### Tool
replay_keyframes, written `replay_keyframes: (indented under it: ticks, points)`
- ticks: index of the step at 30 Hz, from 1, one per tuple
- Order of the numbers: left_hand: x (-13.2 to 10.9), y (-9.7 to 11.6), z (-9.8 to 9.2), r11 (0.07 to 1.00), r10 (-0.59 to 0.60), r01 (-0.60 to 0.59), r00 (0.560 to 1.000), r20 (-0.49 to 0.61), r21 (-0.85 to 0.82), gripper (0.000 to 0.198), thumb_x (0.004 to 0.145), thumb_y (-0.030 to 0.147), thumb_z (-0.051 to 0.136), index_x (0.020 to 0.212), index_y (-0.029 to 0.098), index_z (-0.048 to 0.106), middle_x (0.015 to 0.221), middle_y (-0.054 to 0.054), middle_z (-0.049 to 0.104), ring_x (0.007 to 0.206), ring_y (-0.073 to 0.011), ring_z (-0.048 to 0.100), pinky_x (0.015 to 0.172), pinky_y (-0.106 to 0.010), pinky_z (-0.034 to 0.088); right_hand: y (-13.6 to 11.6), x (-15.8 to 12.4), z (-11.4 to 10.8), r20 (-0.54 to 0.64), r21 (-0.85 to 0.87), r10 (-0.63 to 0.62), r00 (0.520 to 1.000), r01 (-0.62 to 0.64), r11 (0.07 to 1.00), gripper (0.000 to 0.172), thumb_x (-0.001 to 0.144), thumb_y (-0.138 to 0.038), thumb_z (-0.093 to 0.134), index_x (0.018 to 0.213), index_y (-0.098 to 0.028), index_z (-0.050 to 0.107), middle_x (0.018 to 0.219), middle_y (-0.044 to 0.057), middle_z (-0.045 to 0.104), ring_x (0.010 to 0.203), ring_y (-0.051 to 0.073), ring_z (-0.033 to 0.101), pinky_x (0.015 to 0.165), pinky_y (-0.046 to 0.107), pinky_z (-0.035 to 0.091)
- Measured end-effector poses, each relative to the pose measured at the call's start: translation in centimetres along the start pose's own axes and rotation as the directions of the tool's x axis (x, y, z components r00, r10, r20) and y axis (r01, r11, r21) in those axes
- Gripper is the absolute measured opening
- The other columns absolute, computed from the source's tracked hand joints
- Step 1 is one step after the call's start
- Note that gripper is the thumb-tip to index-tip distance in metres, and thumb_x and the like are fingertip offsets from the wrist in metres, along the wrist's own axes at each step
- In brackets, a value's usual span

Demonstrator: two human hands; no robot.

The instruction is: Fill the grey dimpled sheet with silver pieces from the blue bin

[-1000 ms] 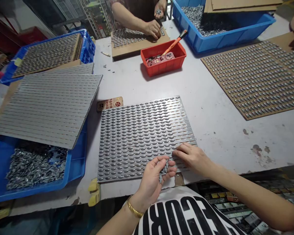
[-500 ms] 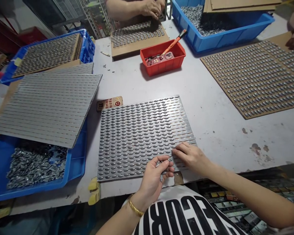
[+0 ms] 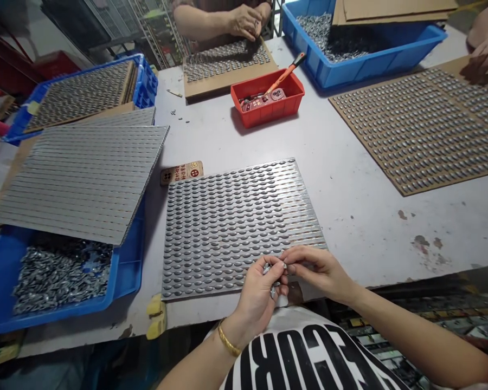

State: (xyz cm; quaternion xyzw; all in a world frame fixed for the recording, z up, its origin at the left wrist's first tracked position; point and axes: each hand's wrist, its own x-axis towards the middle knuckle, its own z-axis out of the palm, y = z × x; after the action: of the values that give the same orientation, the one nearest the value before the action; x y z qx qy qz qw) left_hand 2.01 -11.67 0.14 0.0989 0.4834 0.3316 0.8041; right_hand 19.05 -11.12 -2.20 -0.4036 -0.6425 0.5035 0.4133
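Note:
Small oval metal pieces sit in rows on a silver slotted board (image 3: 228, 227) in front of me; its right-hand strip has bare slots. Over the board's near edge, my left hand (image 3: 262, 290) is curled around several loose metal pieces (image 3: 273, 291). My right hand (image 3: 319, 271) meets it at the fingertips, thumb and forefinger pinched on a small metal piece (image 3: 283, 265) at the left fingertips. That piece is partly hidden by the fingers.
Left, a blue bin (image 3: 122, 276) of metal pieces lies partly under another slotted board (image 3: 85, 179). A red tray (image 3: 268, 111) holds an orange-handled tool (image 3: 287, 73). Co-workers' hands (image 3: 246, 21) work over boards across the table; a filled brown board (image 3: 427, 130) lies right.
My right hand has left the board's surface and moved left and slightly down to my left hand's fingertips. My left hand stays nearly in place, still holding metal pieces.

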Motion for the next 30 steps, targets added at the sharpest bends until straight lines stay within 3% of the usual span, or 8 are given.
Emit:
replay_keyframes:
  ticks: [4, 8, 12, 16, 19, 22, 26, 30]
  points:
    - [0.0, -0.3, -0.1, 0.999, 0.03, -0.03, 1.0, -0.002, 0.024, 0.023, 0.08, 0.031, 0.071, 0.083, 0.016, 0.054, 0.064, 0.002, 0.052, 0.057, -0.0058, 0.045, 0.047, -0.015, 0.033, 0.2, -1.0, 0.8, -0.043, -0.04, 0.041, 0.998, -0.043, 0.998, 0.016, 0.093, -0.02, 0.054, 0.103, -0.023, 0.066, 0.095, 0.005, 0.069, 0.088, 0.018, 0.064, 0.079, 0.032, 0.054]
    - [-0.1, -0.5, 0.1, 0.999, 0.013, -0.013, 1.0, 0.005, 0.035, 0.027, 0.077, 0.033, 0.073, 0.083, 0.017, 0.053, 0.066, 0.003, 0.049, 0.055, -0.0049, 0.04, 0.041, -0.014, 0.024, 0.4, -1.6, 1.5, -0.116, 0.035, 0.121, 0.986, -0.118, 0.992, 0.011, 0.091, -0.021, 0.058, 0.1, -0.023, 0.065, 0.087, 0.003, 0.066, 0.079, 0.015, 0.063, 0.068, 0.026, 0.053]
    - [-0.1, -0.6, 0.2, 0.999, -0.017, 0.015, 0.999, 0.03, 0.049, 0.025, 0.078, 0.033, 0.072, 0.082, 0.017, 0.052, 0.07, 0.002, 0.05, 0.054, -0.0047, 0.041, 0.04, -0.014, 0.022, 0.5, -1.7, 1.5, -0.135, -0.023, 0.03, 0.99, -0.033, 0.999, 0.012, 0.091, -0.019, 0.057, 0.099, -0.022, 0.065, 0.098, 0.005, 0.067, 0.095, 0.018, 0.063, 0.081, 0.031, 0.053]
    - [-0.2, -0.3, -0.2, 0.998, -0.054, 0.054, 0.999, -0.005, 0.024, 0.02, 0.084, 0.034, 0.061, 0.088, 0.014, 0.058, 0.073, -0.001, 0.054, 0.054, -0.0066, 0.046, 0.039, -0.016, 0.026, 0.8, -1.8, 0.6, -0.108, -0.183, -0.054, 0.993, 0.034, 0.983, 0.016, 0.091, -0.015, 0.053, 0.102, -0.022, 0.062, 0.094, 0.005, 0.067, 0.089, 0.018, 0.063, 0.077, 0.032, 0.053]
    - [-0.5, 0.1, -0.9, 0.999, -0.038, 0.035, 0.995, -0.093, -0.042, 0.026, 0.087, 0.031, 0.052, 0.1, 0.011, 0.062, 0.078, -0.006, 0.06, 0.057, -0.0104, 0.053, 0.041, -0.019, 0.034, 1.7, -1.7, -0.4, -0.079, -0.421, -0.161, 0.984, 0.113, 0.9, 0.021, 0.09, -0.012, 0.051, 0.106, -0.022, 0.061, 0.095, 0.007, 0.064, 0.088, 0.019, 0.061, 0.076, 0.034, 0.052]
    - [-1.0, 0.3, -1.5, 0.997, -0.009, 0.0, 0.993, -0.118, -0.076, 0.027, 0.087, 0.023, 0.05, 0.109, 0.011, 0.059, 0.087, -0.011, 0.065, 0.066, -0.0147, 0.06, 0.05, -0.023, 0.044, 2.9, -1.5, -1.0, 0.045, -0.616, -0.238, 0.97, 0.215, 0.758, 0.027, 0.089, -0.007, 0.048, 0.109, -0.019, 0.061, 0.097, 0.009, 0.064, 0.088, 0.021, 0.058, 0.074, 0.035, 0.051]
    - [-1.5, 0.1, -1.8, 0.998, -0.002, -0.003, 0.997, -0.083, -0.055, 0.021, 0.086, 0.024, 0.057, 0.106, 0.016, 0.056, 0.094, -0.012, 0.067, 0.073, -0.0163, 0.064, 0.058, -0.024, 0.049, 3.6, -1.2, -1.0, 0.172, -0.729, -0.267, 0.948, 0.305, 0.613, 0.03, 0.089, -0.004, 0.044, 0.11, -0.017, 0.061, 0.098, 0.011, 0.064, 0.087, 0.022, 0.056, 0.073, 0.036, 0.051]
    - [-1.6, 0.1, -1.6, 0.999, -0.014, 0.01, 0.997, -0.078, -0.041, 0.02, 0.086, 0.028, 0.061, 0.101, 0.017, 0.054, 0.099, -0.012, 0.068, 0.075, -0.0156, 0.066, 0.063, -0.024, 0.052, 3.3, -1.1, -0.9, 0.243, -0.778, -0.241, 0.94, 0.337, 0.53, 0.026, 0.091, -0.008, 0.045, 0.109, -0.015, 0.062, 0.099, 0.013, 0.064, 0.088, 0.023, 0.055, 0.074, 0.038, 0.051]
